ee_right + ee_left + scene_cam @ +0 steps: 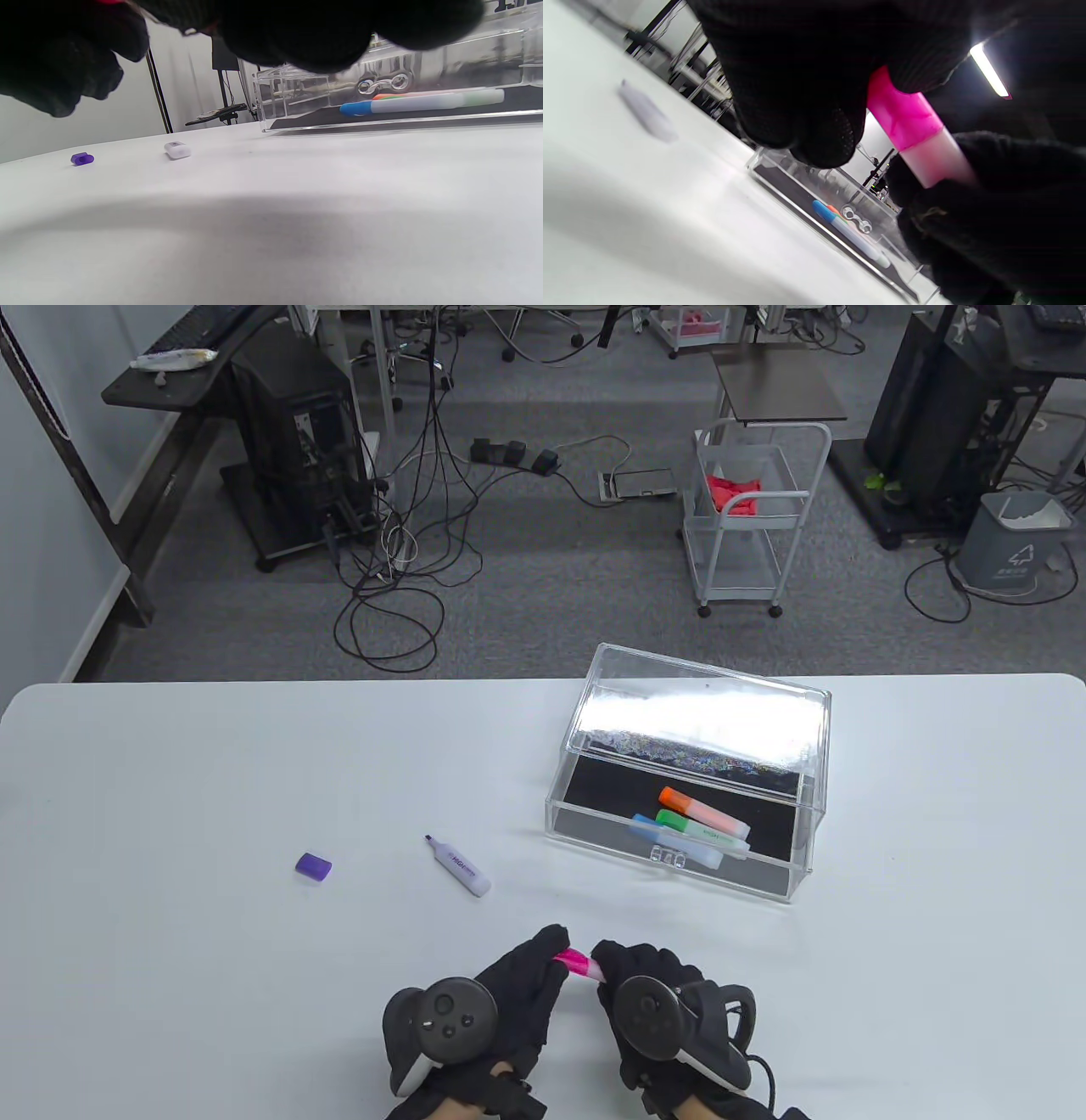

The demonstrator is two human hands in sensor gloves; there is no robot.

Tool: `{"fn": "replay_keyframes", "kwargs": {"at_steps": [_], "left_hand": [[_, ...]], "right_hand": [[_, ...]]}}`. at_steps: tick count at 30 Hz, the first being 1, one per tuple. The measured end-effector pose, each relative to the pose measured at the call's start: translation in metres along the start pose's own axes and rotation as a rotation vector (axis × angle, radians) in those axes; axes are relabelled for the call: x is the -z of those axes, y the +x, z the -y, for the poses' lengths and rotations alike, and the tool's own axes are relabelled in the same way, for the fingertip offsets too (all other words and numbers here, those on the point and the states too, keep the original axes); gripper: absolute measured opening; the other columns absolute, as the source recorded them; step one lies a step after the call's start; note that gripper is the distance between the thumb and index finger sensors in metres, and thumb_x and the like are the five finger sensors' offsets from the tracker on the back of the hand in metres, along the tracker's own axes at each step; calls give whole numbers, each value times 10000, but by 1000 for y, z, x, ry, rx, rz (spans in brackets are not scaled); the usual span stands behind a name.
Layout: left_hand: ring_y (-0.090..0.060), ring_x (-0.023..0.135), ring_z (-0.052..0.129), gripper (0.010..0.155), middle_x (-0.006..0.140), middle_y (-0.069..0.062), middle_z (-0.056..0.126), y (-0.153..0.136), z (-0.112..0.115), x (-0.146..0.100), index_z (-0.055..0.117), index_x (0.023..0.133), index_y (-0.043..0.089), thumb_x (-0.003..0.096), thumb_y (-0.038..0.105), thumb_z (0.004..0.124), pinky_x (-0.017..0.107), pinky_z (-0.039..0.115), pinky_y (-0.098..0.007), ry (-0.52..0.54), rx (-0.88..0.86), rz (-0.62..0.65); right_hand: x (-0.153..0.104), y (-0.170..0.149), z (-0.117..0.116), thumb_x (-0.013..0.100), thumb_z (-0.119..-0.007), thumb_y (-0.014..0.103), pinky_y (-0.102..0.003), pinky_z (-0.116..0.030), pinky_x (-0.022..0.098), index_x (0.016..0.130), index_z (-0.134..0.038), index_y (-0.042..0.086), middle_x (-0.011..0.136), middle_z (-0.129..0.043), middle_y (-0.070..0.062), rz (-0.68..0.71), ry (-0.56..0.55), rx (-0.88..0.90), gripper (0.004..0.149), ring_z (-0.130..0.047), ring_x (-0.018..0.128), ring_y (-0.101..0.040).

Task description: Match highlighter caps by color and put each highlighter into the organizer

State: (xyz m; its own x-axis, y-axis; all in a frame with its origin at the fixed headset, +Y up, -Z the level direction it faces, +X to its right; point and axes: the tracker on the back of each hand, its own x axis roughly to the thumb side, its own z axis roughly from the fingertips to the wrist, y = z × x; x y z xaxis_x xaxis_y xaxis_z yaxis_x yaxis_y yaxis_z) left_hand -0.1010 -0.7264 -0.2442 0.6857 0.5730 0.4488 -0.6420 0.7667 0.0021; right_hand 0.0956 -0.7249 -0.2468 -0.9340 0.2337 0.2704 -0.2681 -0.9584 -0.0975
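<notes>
Pink highlighter (pixel 579 963) pinched level between left hand (pixel 501 993) and right hand (pixel 653 993) — organizer (pixel 679 861) beyond, rightward.

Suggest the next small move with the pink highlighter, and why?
Probably carry it to the organizer. The pink cap already looks seated on the pink highlighter, held by left hand and right hand; orange, green and blue ones already lie inside.
</notes>
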Motion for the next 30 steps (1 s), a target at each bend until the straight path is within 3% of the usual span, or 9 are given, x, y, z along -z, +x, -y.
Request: {"fn": "replay_keyframes", "kwargs": {"at_steps": [3, 10, 14, 19, 23, 30], "left_hand": [[-251, 689, 1148, 499, 930, -136, 940, 14, -1, -1, 726, 1059, 116, 609, 333, 725, 558, 1013, -396, 22, 211, 115], [-229, 647, 1172, 503, 903, -171, 944, 34, 0, 0, 722, 1052, 72, 608, 305, 702, 522, 1043, -381, 66, 369, 213], [-230, 661, 1167, 509, 912, -164, 940, 37, -2, -3, 716, 1057, 74, 609, 317, 703, 532, 1035, -381, 39, 395, 221], [-281, 799, 1083, 572, 1007, -145, 852, 26, 1, 1, 620, 1115, 108, 620, 385, 689, 628, 945, -428, -26, 371, 179], [-362, 1000, 906, 669, 1135, -108, 706, 21, 4, 4, 499, 1173, 165, 622, 503, 670, 733, 782, -545, -104, 421, 121], [-385, 1134, 737, 716, 1216, -57, 577, 23, -16, 6, 419, 1201, 238, 614, 574, 654, 792, 671, -604, -80, 616, 104]], "right_hand": [[1, 0, 2, 430, -737, 307, -515, -807, 355, 889, -657, 235, 725, -838, -47, 10, 6, 3, 471, -909, 470, -212], [0, 5, 10, 421, -747, 322, -490, -847, 257, 842, -708, 219, 631, -883, -33, 6, -70, -9, 436, -932, 364, -180], [0, 4, 11, 422, -755, 328, -509, -830, 297, 838, -714, 232, 636, -880, -31, -1, -45, 4, 429, -926, 397, -198], [7, 1, 8, 430, -744, 352, -525, -783, 386, 851, -690, 269, 688, -846, -17, -37, -45, -65, 432, -898, 491, -220], [11, 0, 1, 436, -726, 353, -534, -754, 432, 887, -652, 266, 743, -812, -33, -43, -45, -106, 465, -875, 548, -240], [13, -11, -5, 435, -718, 387, -552, -709, 485, 927, -619, 260, 815, -761, -59, -82, 2, -94, 518, -831, 622, -274]]}}
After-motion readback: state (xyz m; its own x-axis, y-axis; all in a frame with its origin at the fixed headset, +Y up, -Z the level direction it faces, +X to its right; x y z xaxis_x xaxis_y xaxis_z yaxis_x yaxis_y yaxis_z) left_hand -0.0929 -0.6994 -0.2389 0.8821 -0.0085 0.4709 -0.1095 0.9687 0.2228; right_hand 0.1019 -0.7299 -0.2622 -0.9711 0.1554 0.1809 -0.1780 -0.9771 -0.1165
